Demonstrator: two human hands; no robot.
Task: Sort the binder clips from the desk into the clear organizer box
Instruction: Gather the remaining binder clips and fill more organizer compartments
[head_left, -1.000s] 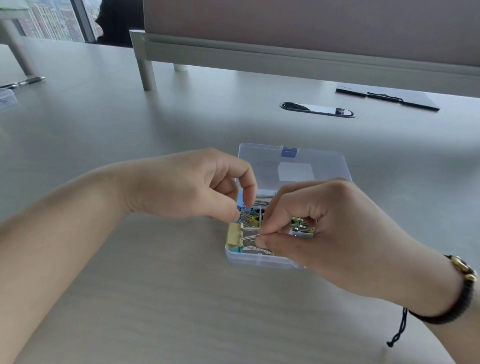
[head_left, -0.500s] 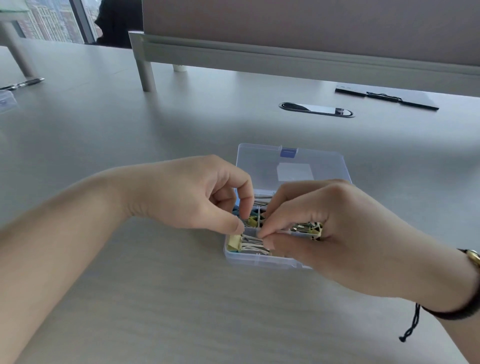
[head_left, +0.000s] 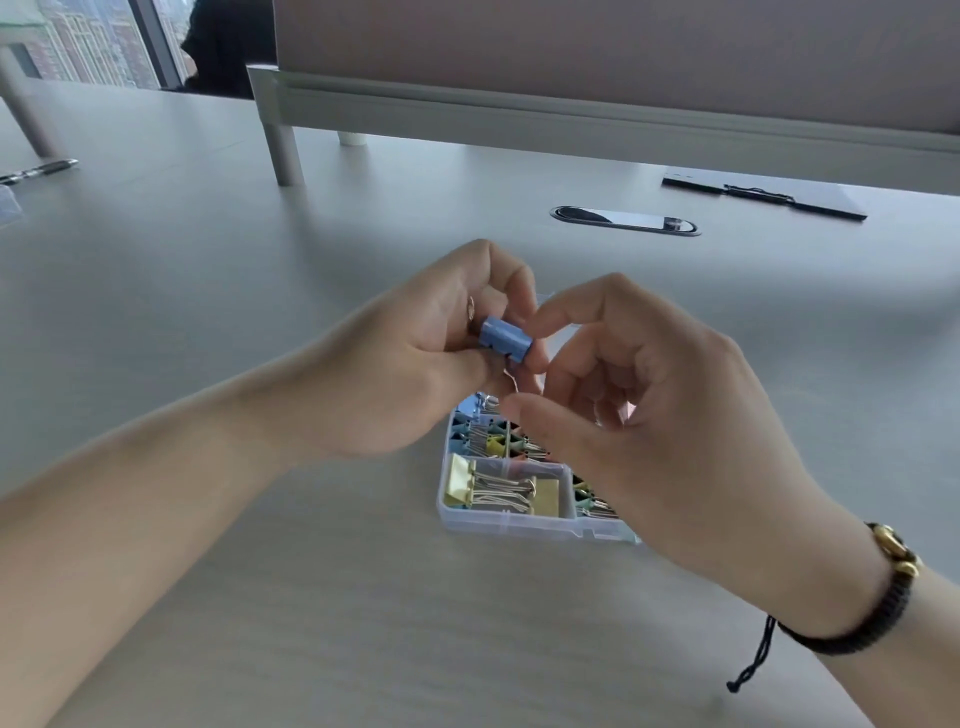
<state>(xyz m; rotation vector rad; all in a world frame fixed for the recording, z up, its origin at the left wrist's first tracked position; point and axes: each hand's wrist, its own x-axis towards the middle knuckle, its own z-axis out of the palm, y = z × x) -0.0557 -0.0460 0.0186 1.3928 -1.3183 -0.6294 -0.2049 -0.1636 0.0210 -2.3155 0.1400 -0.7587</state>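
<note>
Item: blue binder clip (head_left: 506, 340). It was held above the desk (head_left: 311, 260), gripped in the curled fingers and thumb of the left hand (head_left: 415, 364), with a wire handle seen below the clip body. The right hand (head_left: 649, 415) was raised just beside the left, its forefinger tip touching the clip's right end and its thumb extended beneath; the remaining fingers were curled inward. Whether the right hand actually pinched the clip could not be told.

Item: clear organizer box (head_left: 519, 525). It was set on the desk directly beneath both hands, partly hidden by the right hand. Large yellow clips (head_left: 462, 480) were lodged in the near compartment below the left hand; smaller clips (head_left: 493, 441) of mixed colours were lodged in the compartments behind, under the fingers.

Item: black corded bracelet (head_left: 878, 608), worn on the right wrist.

Item: pen (head_left: 39, 170), laid far beyond the left hand at the desk's edge.

Item: dark clipboard (head_left: 763, 195) and oval cable port (head_left: 623, 220), both situated beyond the right hand.
</note>
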